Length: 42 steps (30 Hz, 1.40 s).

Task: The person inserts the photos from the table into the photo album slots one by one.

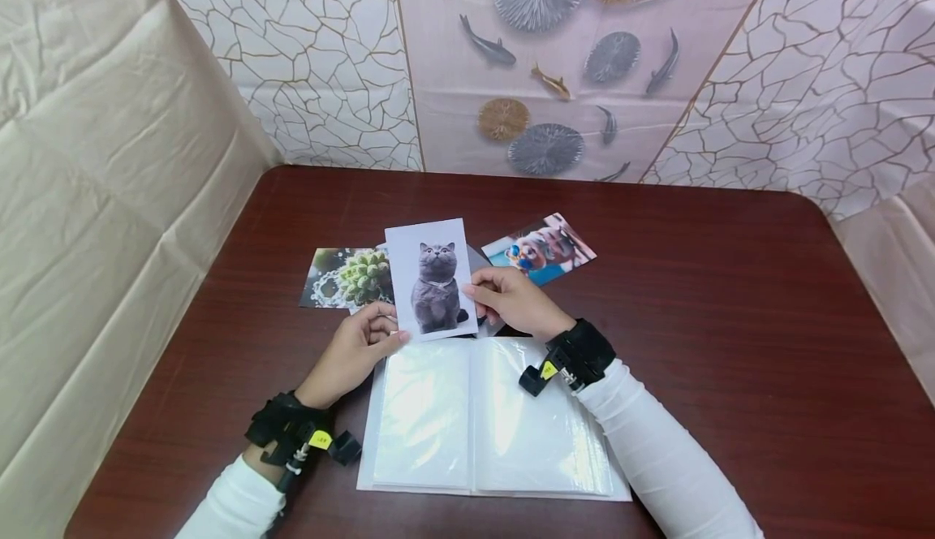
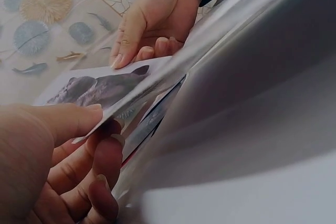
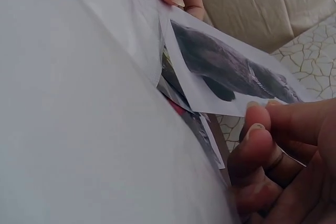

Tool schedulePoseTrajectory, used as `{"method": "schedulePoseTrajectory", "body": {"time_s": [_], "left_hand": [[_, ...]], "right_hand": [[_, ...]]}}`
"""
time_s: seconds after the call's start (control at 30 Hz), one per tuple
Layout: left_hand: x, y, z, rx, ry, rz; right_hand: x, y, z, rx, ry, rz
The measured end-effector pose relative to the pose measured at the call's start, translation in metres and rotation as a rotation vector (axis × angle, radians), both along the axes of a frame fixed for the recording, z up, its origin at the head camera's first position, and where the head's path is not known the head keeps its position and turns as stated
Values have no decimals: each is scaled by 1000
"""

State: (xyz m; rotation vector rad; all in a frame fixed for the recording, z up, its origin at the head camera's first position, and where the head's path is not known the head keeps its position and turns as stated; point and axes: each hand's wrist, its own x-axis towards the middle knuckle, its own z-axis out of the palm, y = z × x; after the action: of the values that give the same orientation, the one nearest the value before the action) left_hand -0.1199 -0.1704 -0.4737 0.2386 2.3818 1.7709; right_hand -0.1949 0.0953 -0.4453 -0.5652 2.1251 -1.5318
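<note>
- Cat photo [image 1: 437, 291]: long axis away from you, near edge at album's [image 1: 424, 425] far edge.
- Your right hand [image 1: 517, 299]: pinching right edge.
- Your left hand [image 1: 358, 346]: pinching near-left corner.

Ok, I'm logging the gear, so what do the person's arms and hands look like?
The left hand and right hand are gloveless, each with a white sleeve and a black wrist strap bearing a small black block and a yellow tag; any lettering is too small to read.

No legible text; the yellow label [image 1: 320, 440] at the left wrist seems marked, too faintly to read.
</note>
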Motion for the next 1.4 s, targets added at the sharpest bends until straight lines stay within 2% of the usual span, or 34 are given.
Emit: {"method": "schedulePoseTrajectory", "body": {"time_s": [0.5, 0.93, 1.4], "left_hand": [[1, 0, 1, -10, 1, 4], [1, 0, 5, 30, -1, 21], [1, 1, 4, 20, -2, 14]], "right_hand": [[0, -1, 0, 40, 12, 85], [0, -2, -1, 101, -47, 96], [-1, -3, -2, 54, -22, 72]]}}
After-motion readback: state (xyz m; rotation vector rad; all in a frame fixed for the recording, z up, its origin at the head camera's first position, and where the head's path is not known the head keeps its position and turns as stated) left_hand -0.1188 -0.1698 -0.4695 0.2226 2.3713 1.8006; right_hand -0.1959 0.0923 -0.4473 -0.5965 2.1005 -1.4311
